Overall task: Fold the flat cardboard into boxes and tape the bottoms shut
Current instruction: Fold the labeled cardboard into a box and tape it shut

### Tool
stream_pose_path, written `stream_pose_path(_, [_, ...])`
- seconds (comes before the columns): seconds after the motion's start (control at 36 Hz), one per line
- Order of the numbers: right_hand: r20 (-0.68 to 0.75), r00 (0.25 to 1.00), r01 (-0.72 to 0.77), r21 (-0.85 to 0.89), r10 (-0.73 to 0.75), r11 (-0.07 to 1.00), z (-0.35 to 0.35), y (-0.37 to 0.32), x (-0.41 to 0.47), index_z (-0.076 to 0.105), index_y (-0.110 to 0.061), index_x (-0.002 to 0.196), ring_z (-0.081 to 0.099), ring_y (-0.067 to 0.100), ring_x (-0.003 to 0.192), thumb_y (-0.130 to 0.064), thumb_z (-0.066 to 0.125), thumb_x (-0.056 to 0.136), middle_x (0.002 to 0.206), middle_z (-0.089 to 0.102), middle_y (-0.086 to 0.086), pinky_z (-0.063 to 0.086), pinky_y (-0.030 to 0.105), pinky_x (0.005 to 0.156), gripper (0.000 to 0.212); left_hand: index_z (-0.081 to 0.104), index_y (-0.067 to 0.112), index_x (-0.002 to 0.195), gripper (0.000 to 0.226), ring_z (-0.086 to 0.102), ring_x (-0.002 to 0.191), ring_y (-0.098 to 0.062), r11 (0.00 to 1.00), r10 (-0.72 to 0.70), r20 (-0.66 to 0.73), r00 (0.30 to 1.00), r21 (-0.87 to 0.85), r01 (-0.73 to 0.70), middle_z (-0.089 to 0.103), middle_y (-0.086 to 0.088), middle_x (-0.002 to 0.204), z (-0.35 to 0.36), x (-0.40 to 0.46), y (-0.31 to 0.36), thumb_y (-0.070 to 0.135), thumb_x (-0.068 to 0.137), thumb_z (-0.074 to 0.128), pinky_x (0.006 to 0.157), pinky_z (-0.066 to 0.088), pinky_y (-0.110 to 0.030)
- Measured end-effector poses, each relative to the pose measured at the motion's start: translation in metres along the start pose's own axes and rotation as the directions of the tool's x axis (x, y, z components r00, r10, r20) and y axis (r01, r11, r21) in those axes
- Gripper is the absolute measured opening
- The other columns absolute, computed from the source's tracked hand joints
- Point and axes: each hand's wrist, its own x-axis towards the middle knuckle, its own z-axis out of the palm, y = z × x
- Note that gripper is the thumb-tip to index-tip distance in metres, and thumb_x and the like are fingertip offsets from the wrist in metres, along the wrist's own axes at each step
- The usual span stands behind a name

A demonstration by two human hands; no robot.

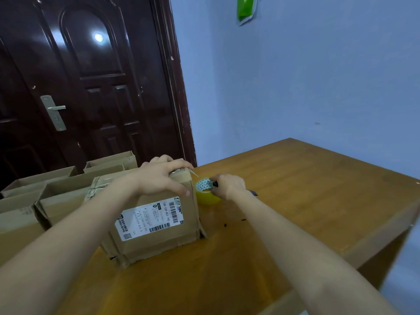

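left hand presses, fingers spread, on top of one labelled box standing on the table; right hand grips one yellow tape roll just beside it. four open boxes sit far left.

Both forearms are bare from elbow to wrist, with no sleeve in view. The left hand and the right hand wear no gloves, rings, watch or bracelet.
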Motion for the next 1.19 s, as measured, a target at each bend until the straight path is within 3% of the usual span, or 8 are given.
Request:
stream_pose_path(0.25, [0.138, 0.989, 0.075, -0.091, -0.062, 0.993, 0.031, -0.005, 0.012, 0.039, -0.028, 0.143, 0.058, 0.026, 0.112, -0.02, 0.044, 0.098, 0.145, 0.042, 0.004, 0.049, 0.034, 0.078, 0.046, 0.042, 0.059, 0.122, 0.082, 0.029, 0.118, -0.018, 1.0, 0.004, -0.002, 1.0, 0.006, -0.004, 0.037, 0.006, 0.122, -0.001, 0.0, -0.002, 0.075, 0.042, 0.052, 0.104, 0.025, -0.04])
stream_pose_path(0.53, [0.276, 0.96, 0.086, -0.122, -0.049, 0.989, 0.012, -0.012, -0.003, 0.058, -0.01, 0.118, 0.06, 0.023, 0.092, -0.031, 0.061, 0.091, 0.111, 0.063, 0.006, 0.049, 0.03, 0.07, 0.034, 0.039, 0.059, 0.124, 0.086, 0.03, 0.12, -0.019, 0.999, -0.007, 0.001, 1.0, 0.048, 0.007, 0.038, 0.007, 0.128, -0.001, 0.002, -0.004, 0.078, 0.041, 0.05, 0.105, 0.025, -0.042])
stream_pose_path(0.69, [0.679, 0.73, 0.204, -0.111, -0.076, 0.973, -0.025, -0.014, -0.029, 0.058, -0.011, 0.072, 0.045, 0.02, 0.053, -0.044, 0.068, 0.084, 0.063, 0.051, 0.004, 0.039, 0.028, 0.052, 0.037, 0.037, 0.059, 0.126, 0.086, 0.03, 0.121, -0.02, 0.997, -0.011, 0.023, 1.0, 0.079, 0.009, 0.038, 0.005, 0.124, -0.002, 0.001, -0.003, 0.079, 0.042, 0.047, 0.105, 0.026, -0.042])
stream_pose_path(0.81, [0.788, 0.601, 0.104, 0.084, -0.13, 0.991, -0.042, -0.013, -0.039, 0.069, -0.01, 0.092, 0.029, 0.012, 0.042, -0.033, 0.062, 0.091, 0.063, 0.056, 0.007, 0.029, 0.022, 0.044, 0.024, 0.03, 0.058, 0.133, 0.095, 0.03, 0.126, -0.022, 0.994, -0.016, 0.033, 0.999, 0.107, 0.013, 0.037, 0.004, 0.13, -0.003, 0.001, -0.003, 0.081, 0.043, 0.046, 0.108, 0.026, -0.044])
stream_pose_path(0.89, [0.578, 0.799, 0.025, 0.245, -0.167, 0.969, -0.053, -0.012, -0.037, 0.072, -0.007, 0.097, 0.034, 0.013, 0.043, -0.022, 0.062, 0.085, 0.1, 0.072, 0.015, 0.034, 0.023, 0.042, 0.022, 0.012, 0.055, 0.143, 0.108, 0.027, 0.135, -0.025, 0.991, -0.022, 0.036, 0.999, 0.136, 0.017, 0.033, 0.0, 0.144, -0.003, 0.0, -0.003, 0.082, 0.044, 0.046, 0.111, 0.025, -0.046])
stream_pose_path(0.97, [0.194, 0.974, 0.015, 0.473, -0.12, 0.881, -0.068, -0.016, -0.033, 0.069, -0.004, 0.093, 0.039, 0.01, 0.042, -0.018, 0.052, 0.091, 0.077, 0.072, 0.007, 0.035, 0.023, 0.043, 0.022, -0.01, 0.049, 0.145, 0.123, 0.012, 0.145, -0.026, 0.991, -0.026, 0.019, 0.999, 0.13, 0.023, 0.016, -0.008, 0.158, -0.002, 0.001, -0.004, 0.084, 0.044, 0.051, 0.115, 0.017, -0.051])
stream_pose_path(1.08, [-0.091, 0.996, 0.064, 0.686, -0.002, 0.724, -0.087, -0.037, -0.028, 0.069, -0.007, 0.086, 0.044, 0.008, 0.05, -0.019, 0.05, 0.094, 0.063, 0.056, 0.0, 0.032, 0.019, 0.048, 0.023, -0.014, 0.042, 0.147, 0.136, -0.007, 0.147, -0.021, 0.996, -0.003, -0.058, 0.998, 0.092, 0.008, -0.005, -0.007, 0.16, -0.003, -0.004, -0.004, 0.096, 0.038, 0.046, 0.118, 0.008, -0.051])
stream_pose_path(1.19, [-0.206, 0.978, 0.121, 0.718, 0.043, 0.686, -0.095, -0.064, -0.018, 0.064, -0.002, 0.08, 0.045, 0.019, 0.059, -0.014, 0.051, 0.088, 0.06, 0.047, 0.001, 0.037, 0.029, 0.06, 0.019, 0.029, 0.027, 0.149, 0.106, 0.018, 0.145, -0.013, 0.992, 0.079, -0.347, 0.935, -0.066, -0.108, 0.022, 0.002, 0.157, -0.011, -0.019, -0.007, 0.085, 0.06, 0.041, 0.116, 0.017, -0.034])
